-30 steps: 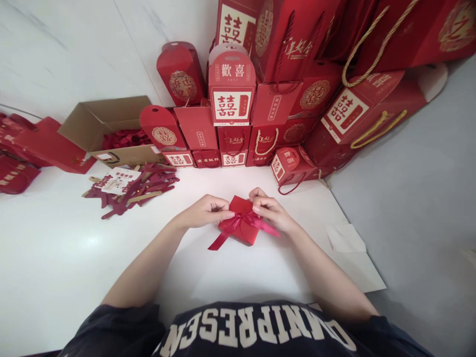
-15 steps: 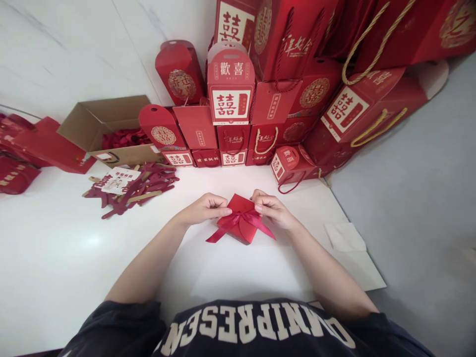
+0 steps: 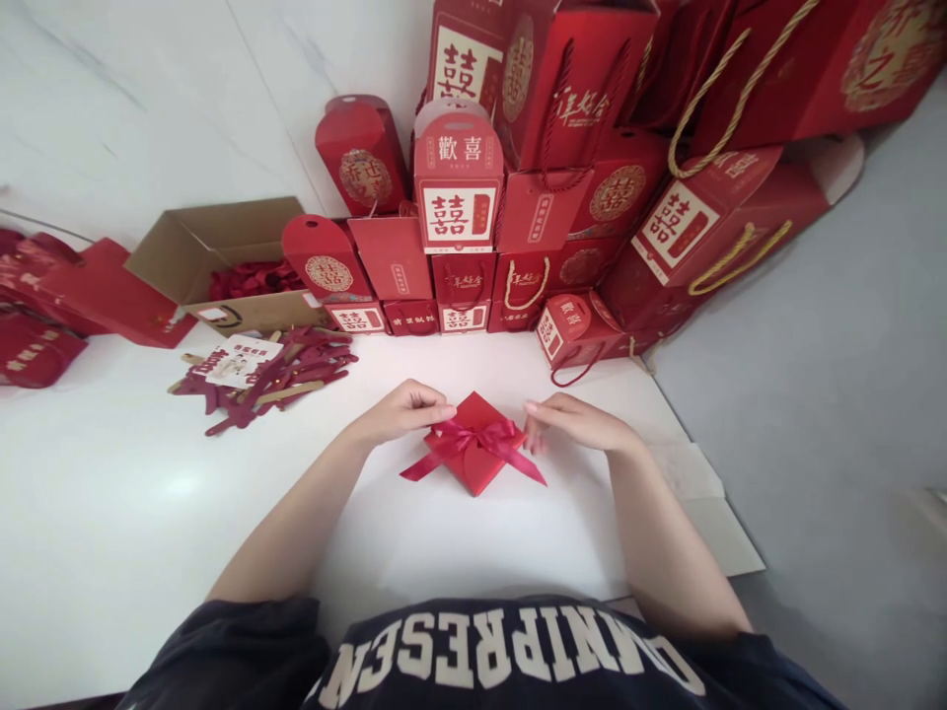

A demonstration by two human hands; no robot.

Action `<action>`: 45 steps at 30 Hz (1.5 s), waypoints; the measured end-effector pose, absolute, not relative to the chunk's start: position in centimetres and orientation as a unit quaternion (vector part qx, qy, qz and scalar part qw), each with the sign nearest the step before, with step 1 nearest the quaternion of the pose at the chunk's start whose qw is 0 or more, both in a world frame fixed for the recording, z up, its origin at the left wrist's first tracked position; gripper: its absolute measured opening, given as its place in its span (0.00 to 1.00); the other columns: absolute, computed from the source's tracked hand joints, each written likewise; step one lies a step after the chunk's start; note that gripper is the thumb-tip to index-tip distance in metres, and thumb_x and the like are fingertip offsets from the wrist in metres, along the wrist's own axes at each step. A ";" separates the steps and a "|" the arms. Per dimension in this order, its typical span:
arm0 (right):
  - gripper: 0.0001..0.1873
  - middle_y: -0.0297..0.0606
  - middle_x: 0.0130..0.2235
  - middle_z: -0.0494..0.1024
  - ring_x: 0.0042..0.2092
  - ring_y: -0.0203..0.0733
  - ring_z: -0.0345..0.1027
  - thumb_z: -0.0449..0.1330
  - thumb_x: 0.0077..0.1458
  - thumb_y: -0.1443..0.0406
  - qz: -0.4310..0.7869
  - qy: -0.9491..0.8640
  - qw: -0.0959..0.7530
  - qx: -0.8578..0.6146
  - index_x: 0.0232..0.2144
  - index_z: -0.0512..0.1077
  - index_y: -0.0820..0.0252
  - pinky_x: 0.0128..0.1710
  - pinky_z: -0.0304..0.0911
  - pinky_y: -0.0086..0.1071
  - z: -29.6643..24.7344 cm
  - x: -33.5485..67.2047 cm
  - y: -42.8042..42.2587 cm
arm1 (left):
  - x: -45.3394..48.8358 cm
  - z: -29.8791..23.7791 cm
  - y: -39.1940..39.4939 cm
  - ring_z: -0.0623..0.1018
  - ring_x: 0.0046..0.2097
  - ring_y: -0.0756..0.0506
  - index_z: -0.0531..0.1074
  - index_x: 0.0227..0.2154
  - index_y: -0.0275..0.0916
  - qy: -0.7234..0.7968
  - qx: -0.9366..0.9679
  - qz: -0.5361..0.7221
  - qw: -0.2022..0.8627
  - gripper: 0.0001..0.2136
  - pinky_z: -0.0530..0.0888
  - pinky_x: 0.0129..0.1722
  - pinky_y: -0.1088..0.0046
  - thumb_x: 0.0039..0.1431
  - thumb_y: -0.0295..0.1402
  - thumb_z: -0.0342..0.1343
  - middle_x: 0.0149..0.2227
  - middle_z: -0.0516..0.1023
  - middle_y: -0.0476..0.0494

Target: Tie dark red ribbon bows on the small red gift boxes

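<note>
A small red gift box (image 3: 475,471) sits on the white table with a corner pointing toward me. Across its top is a dark pink ribbon bow (image 3: 482,436), its two tails spreading left and right. At the box's upper left edge my left hand (image 3: 405,410) is closed, thumb and fingertips pinched on the bow's left loop. Just right of the box is my right hand (image 3: 578,422), off the ribbon, its fingers apart and slightly blurred; it holds nothing.
Red gift boxes (image 3: 460,187) with cord handles are stacked along the back and right. At left are an open cardboard box (image 3: 258,314) of red ribbon and a pile of dark red strips (image 3: 300,370) with a card on top. White paper (image 3: 688,471) lies at right.
My right hand has let go of the bow's right loop and moved right. The bow's loops look fuller, and the box rests flatter. My left hand stays at the left loop.
</note>
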State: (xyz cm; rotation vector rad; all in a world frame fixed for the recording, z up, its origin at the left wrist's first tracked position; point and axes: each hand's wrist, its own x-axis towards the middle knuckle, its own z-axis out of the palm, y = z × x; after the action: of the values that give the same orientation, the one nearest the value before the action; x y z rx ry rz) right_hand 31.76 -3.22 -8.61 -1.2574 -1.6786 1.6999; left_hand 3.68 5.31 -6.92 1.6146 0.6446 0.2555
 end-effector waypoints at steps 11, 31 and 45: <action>0.22 0.40 0.38 0.81 0.41 0.40 0.71 0.58 0.58 0.52 0.651 -0.646 0.209 -0.339 0.25 0.77 0.64 0.43 0.62 0.31 -8.0 30.5 -3.6 | 3.4 -6.5 5.1 0.66 0.15 0.55 0.60 0.18 0.36 0.314 0.687 0.063 0.652 0.21 0.60 0.19 0.80 0.58 0.45 0.56 0.13 0.69 0.51; 0.11 0.37 0.33 0.78 0.35 0.40 0.70 0.61 0.52 0.62 0.609 -0.629 0.169 -0.452 0.37 0.73 0.63 0.36 0.63 0.32 -10.3 33.3 -3.1 | 2.2 -4.8 5.9 0.56 0.20 0.55 0.70 0.35 0.36 0.346 0.702 0.108 0.613 0.13 0.52 0.20 0.78 0.56 0.42 0.57 0.19 0.60 0.56; 0.25 0.46 0.52 0.74 0.54 0.43 0.68 0.61 0.57 0.61 0.697 -0.615 0.214 -0.300 0.56 0.66 0.59 0.54 0.61 0.41 -10.5 28.7 -3.7 | 0.9 -2.4 -4.9 0.66 0.60 0.30 0.49 0.65 0.43 0.571 0.779 0.083 0.246 0.49 0.66 0.55 0.55 0.42 0.56 0.62 0.61 0.63 0.32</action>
State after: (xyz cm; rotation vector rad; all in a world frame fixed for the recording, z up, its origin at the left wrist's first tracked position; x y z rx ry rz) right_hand 28.67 -3.72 -10.52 -0.8318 -1.7067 1.9328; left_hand 0.94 -4.89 -2.44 2.1257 1.5574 0.2273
